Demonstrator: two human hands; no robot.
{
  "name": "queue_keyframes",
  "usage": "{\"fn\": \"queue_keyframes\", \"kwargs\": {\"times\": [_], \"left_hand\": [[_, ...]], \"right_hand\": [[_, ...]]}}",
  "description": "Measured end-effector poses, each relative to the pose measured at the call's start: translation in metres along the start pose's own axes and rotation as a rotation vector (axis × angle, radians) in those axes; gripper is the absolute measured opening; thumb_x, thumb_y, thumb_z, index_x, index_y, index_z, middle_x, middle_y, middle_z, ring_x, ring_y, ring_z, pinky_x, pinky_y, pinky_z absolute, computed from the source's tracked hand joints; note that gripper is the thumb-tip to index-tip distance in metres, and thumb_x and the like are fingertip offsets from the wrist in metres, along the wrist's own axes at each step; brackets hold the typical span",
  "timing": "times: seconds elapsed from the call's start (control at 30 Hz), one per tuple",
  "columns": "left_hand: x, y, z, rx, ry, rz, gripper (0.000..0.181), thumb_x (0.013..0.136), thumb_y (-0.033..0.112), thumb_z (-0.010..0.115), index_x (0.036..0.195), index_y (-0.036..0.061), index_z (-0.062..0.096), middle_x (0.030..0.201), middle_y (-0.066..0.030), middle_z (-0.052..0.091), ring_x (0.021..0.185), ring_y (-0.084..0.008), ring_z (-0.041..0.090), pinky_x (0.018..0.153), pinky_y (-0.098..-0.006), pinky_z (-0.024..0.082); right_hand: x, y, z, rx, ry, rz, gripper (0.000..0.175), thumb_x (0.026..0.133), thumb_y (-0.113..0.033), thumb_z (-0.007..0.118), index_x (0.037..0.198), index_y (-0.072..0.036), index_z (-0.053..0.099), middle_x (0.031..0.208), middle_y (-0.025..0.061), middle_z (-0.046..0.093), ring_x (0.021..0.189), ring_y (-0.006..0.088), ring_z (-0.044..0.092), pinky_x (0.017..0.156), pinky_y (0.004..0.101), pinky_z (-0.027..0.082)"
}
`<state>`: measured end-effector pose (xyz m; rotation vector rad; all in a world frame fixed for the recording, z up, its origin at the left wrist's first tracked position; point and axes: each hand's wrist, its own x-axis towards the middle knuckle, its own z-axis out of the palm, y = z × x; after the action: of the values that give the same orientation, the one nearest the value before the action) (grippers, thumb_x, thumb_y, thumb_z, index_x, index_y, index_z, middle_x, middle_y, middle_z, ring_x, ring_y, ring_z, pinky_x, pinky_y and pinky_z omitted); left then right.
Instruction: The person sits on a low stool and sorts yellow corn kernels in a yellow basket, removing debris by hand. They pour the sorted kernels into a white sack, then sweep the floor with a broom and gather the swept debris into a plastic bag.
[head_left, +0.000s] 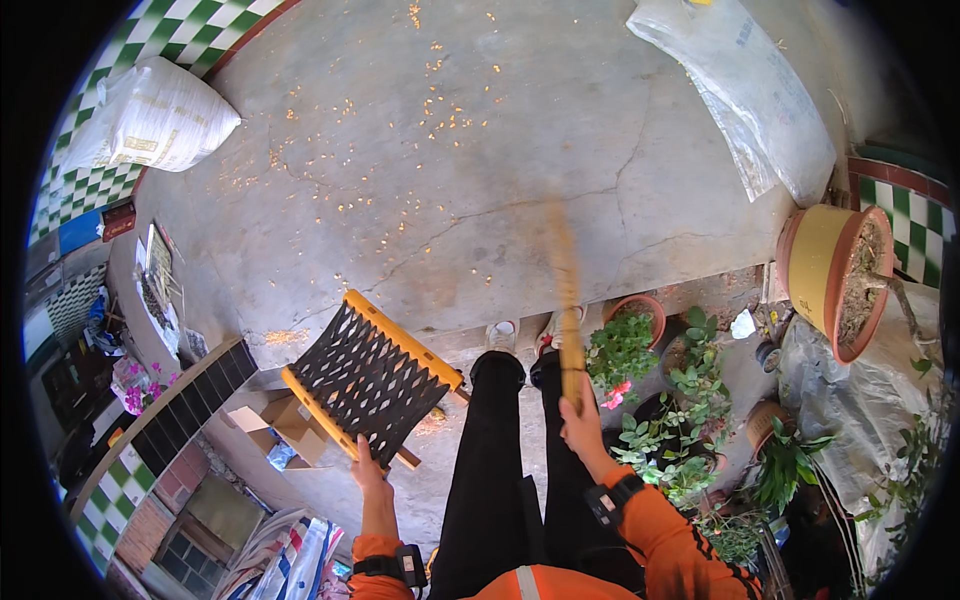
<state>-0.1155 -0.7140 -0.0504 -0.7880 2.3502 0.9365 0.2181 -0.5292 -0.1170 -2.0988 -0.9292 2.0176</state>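
My left hand (369, 474) grips the yellow wooden rail of a small folding stool (371, 360) near its corner. The stool's seat is a web of black straps, and its wooden legs stick out below. In my right hand (585, 431) is a long yellowish-brown broom (568, 322), held by its lower part as I see it. Its far end is blurred by motion over the concrete floor (495, 247), so its exact shape cannot be told. Scattered yellow kernels (450, 120) lie on that floor, with a small heap of them (283, 337) left of the stool.
A full white woven sack (161, 112) leans at the tiled wall. Clear plastic sheeting (757, 97) lies at upper right. Potted plants (675, 405) and a large planter (817, 277) crowd my right side. A cardboard box (296, 431) sits lower left, beyond a low tiled wall (180, 405).
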Motion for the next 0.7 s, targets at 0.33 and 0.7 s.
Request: {"fn": "queue_keyframes", "kwargs": {"times": [0.33,0.7], "left_hand": [[-0.028,0.032,0.035,0.134,-0.097,0.139,0.037,0.086,0.044,0.067,0.089,0.0074,0.064,0.066,0.0040,0.053,0.049,-0.0070,0.044,0.041,-0.0255,0.035],[-0.067,0.097,0.083,0.114,-0.143,0.283,0.038,0.084,0.043,0.070,0.091,0.0065,0.063,0.067,0.0018,0.056,0.048,-0.0094,0.049,0.039,-0.0251,0.035]], "right_hand": [[-0.003,-0.014,-0.011,0.077,-0.316,0.114,0.076,0.092,-0.021,0.061,0.151,-0.032,0.016,0.070,0.0024,0.051,0.043,0.0112,0.048,0.038,0.0255,0.040],[0.082,-0.095,-0.188,0.220,0.321,-0.141,0.071,0.091,-0.017,0.058,0.151,-0.022,0.020,0.087,0.0098,0.060,0.046,0.0127,0.049,0.040,0.0285,0.043]]}}
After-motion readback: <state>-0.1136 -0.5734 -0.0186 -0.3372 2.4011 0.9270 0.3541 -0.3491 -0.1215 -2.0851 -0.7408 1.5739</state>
